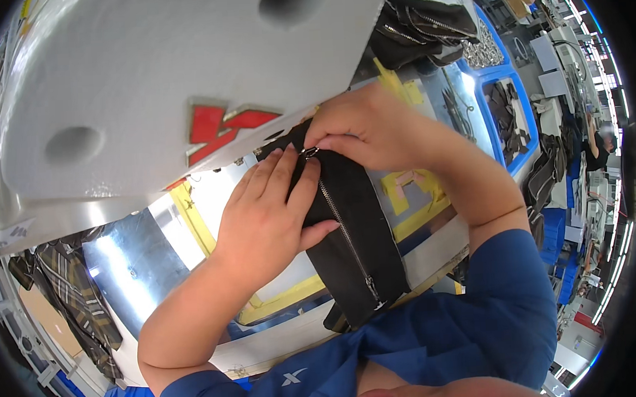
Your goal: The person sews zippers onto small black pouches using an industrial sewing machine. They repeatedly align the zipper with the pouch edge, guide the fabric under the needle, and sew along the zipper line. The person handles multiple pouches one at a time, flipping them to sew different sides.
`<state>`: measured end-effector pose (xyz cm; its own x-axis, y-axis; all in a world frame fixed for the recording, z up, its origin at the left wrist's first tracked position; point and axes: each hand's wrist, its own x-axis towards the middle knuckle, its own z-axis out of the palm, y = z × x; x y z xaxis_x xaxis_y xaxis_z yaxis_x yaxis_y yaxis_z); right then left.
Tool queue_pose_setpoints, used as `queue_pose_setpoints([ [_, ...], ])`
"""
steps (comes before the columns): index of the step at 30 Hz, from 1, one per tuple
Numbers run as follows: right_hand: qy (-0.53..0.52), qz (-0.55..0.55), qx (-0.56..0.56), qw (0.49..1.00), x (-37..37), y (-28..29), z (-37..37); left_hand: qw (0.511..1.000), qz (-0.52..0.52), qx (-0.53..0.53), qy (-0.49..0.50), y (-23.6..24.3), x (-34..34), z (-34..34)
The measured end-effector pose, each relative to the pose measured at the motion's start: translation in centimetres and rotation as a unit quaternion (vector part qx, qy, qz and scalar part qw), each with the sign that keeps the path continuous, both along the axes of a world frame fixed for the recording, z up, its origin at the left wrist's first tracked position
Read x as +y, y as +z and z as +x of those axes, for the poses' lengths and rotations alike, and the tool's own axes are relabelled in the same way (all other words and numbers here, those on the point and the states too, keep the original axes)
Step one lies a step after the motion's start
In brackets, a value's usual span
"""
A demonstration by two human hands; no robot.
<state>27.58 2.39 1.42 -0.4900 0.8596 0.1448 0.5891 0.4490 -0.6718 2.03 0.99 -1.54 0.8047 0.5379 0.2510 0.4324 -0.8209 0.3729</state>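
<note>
A long black fabric strip (373, 217) lies on the work surface in front of me, with a metal zipper (342, 222) running along it. One slider with a pull (371, 285) sits near the strip's near end. My left hand (261, 212) lies on the strip's left side, fingers stretched toward the zipper's far end. There my right hand (379, 123) pinches the metal zipper end between thumb and curled index finger; the fingers partly hide it. The strip's far end goes under the big light-grey machine head (139, 85).
Black zippered pieces (424, 27) are piled at the far right. Near them stand a blue bin of small metal parts (484, 49) and another blue bin (482, 96) of dark pieces. Yellow tape (423, 222) marks the table. Plaid fabric (79, 297) hangs at left.
</note>
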Motion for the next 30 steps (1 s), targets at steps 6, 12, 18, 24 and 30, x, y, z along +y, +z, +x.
queue_pose_setpoints([
  [6, -0.01, 0.06, 0.002, 0.998, 0.0, -2.1, -0.8, 0.999, 0.009, 0.024, 0.026, 0.2, -0.1, -0.1],
  [12, 0.012, 0.105, -0.063, 0.992, -0.3, -1.9, -0.6, 0.998, 0.026, 0.041, 0.035, 0.4, -0.3, 0.0],
  [18, -0.016, 0.121, -0.128, 0.984, 0.0, -2.0, -1.0, 0.997, 0.028, 0.066, 0.033, 0.6, -0.5, 0.2],
  [24, -0.035, 0.103, -0.109, 0.988, 1.4, -2.2, -1.8, 0.995, 0.009, 0.085, 0.041, 1.0, -0.3, 0.2],
  [30, -0.045, 0.109, -0.108, 0.987, 1.1, -2.1, -1.7, 0.997, -0.031, 0.049, 0.047, 1.0, 0.4, 0.1],
])
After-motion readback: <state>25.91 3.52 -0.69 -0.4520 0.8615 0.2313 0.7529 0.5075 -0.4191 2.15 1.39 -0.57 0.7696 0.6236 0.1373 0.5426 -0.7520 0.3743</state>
